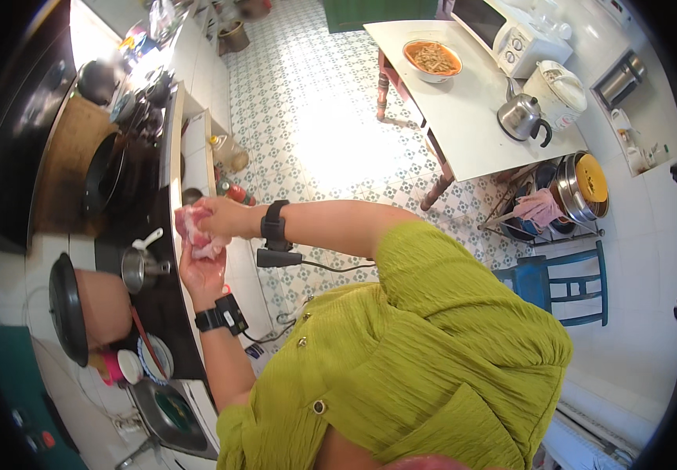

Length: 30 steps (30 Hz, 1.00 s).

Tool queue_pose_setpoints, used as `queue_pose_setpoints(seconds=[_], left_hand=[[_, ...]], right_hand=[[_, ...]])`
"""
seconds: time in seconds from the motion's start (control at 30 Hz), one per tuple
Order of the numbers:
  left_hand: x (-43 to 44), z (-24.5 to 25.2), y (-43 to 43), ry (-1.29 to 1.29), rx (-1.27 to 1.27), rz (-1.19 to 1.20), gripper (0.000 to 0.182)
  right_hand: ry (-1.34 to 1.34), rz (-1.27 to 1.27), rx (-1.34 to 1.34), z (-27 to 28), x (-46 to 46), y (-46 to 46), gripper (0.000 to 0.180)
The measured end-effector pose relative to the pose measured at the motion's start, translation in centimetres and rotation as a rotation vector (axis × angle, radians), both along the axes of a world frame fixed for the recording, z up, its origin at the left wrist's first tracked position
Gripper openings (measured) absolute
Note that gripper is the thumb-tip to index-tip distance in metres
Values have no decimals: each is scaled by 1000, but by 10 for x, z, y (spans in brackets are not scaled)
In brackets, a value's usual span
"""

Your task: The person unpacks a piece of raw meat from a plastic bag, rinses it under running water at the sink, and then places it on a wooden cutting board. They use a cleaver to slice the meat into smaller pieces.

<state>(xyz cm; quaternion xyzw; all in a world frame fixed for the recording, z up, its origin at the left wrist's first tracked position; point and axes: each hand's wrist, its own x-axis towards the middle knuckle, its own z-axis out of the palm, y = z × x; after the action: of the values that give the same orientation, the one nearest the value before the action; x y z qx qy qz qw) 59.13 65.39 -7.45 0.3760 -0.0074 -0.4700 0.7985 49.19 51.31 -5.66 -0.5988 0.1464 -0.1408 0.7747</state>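
A piece of raw meat [196, 232], pink with white fat, is held between my two hands above the front edge of the dark countertop [162, 217]. My right hand [224, 216] grips it from the upper side, fingers wrapped over the top. From below, my left hand [204, 277] cups the meat, palm and fingers against it. Each wrist wears a black strap with a small device, and cables run from them. Left of the hands, a small steel saucepan [134, 270] rests on the counter.
A lidded clay-coloured pot [103, 308], stacked bowls [159, 358] and a sink [194, 437] line the counter. A dark wok [103, 173] sits farther along. Across the tiled floor, a white table [461, 117] bears a food bowl [432, 75] and steel kettle [520, 119].
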Motion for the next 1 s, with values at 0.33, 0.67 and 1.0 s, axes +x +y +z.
queue_pose_setpoints(seconds=[0.33, 0.67, 1.0], left_hand=[[78, -7, -233, -139, 89, -117, 26], [204, -63, -480, -45, -26, -391, 32], [217, 4, -762, -176, -224, -378, 35]], right_hand=[[1, -273, 11, -21, 57, -201, 55], [17, -145, 357, -34, 87, -432, 64], [-229, -368, 565, -38, 146, -703, 26]])
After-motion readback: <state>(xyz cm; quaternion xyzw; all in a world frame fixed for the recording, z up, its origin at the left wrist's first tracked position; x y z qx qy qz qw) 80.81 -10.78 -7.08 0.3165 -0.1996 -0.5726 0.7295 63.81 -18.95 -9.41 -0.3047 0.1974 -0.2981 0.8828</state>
